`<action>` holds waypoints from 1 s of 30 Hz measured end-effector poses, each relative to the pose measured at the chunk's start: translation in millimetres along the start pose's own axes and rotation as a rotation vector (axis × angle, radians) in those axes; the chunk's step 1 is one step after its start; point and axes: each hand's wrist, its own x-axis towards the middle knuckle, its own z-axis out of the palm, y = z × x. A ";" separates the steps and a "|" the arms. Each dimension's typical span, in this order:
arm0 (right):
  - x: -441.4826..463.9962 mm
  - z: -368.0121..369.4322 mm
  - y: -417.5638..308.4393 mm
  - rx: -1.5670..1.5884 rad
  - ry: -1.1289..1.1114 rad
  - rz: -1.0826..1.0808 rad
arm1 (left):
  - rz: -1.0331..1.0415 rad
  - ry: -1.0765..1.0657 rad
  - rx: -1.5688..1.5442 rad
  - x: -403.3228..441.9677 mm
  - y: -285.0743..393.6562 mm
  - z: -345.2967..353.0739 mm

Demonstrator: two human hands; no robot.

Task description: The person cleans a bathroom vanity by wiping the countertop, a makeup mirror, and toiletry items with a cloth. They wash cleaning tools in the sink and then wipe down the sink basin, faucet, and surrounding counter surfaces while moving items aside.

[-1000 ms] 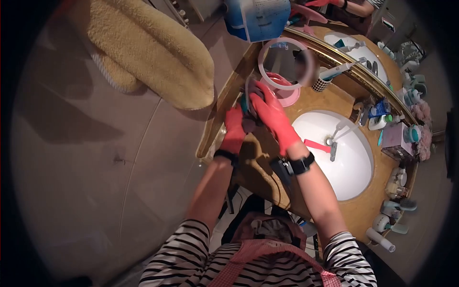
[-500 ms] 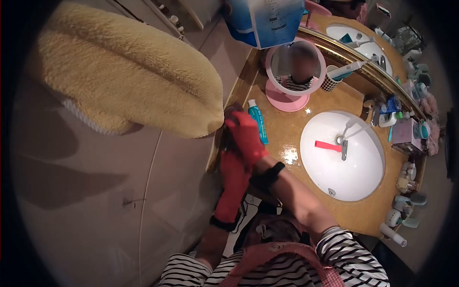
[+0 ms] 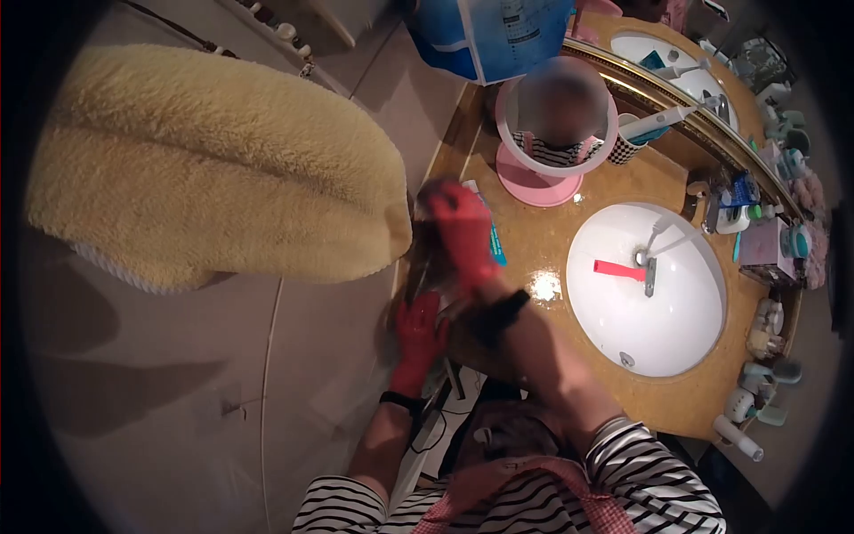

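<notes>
Both hands wear red gloves. My right hand (image 3: pixel 463 230) is at the left end of the counter with its fingers curled over a dark brown, blurred cloth (image 3: pixel 436 194). A teal toothpaste tube (image 3: pixel 496 242) lies right beside that hand, partly covered by it. My left hand (image 3: pixel 418 334) is lower, by the counter's left edge near the wall. Its fingers are apart, with nothing visible in them.
A yellow towel (image 3: pixel 231 169) hangs at the left. On the counter stand a pink round mirror (image 3: pixel 538 182) and a checkered cup (image 3: pixel 625 151). A red-handled scraper (image 3: pixel 620 270) lies in the white sink (image 3: pixel 640 334). A blue bag (image 3: pixel 489 36) is at the top, with several bottles along the right.
My hands were together at the counter edge and are now apart. The left has moved down and opened. The right stays over the counter, covering more of the toothpaste tube.
</notes>
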 end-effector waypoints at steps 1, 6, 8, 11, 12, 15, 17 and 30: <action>23.5 7.2 13.8 -0.052 0.064 0.001 | 0.002 0.003 -0.023 -5.4 -0.2 1.0; 43.7 19.5 -7.8 -0.138 0.208 -0.239 | 0.052 0.025 -0.035 -8.9 -8.8 9.7; -1.8 17.4 -22.1 -0.131 0.080 -0.192 | 0.053 0.028 -0.054 -6.3 -9.7 14.0; 28.3 24.2 -9.7 -0.274 0.033 -0.298 | 0.018 -0.045 -0.077 -13.2 -10.9 12.0; 54.3 34.1 1.3 -0.233 0.113 -0.262 | 0.016 -0.051 -0.085 -14.8 -10.8 12.5; 114.2 46.5 24.6 -0.267 0.142 -0.183 | 0.029 -0.052 -0.075 -15.1 -13.4 15.0; 139.2 44.1 24.5 -0.340 0.087 -0.144 | 0.039 -0.041 -0.056 -15.9 -14.3 16.0; 128.3 60.0 46.7 -0.507 0.373 -0.418 | 0.060 0.011 -0.063 -18.8 -12.5 21.3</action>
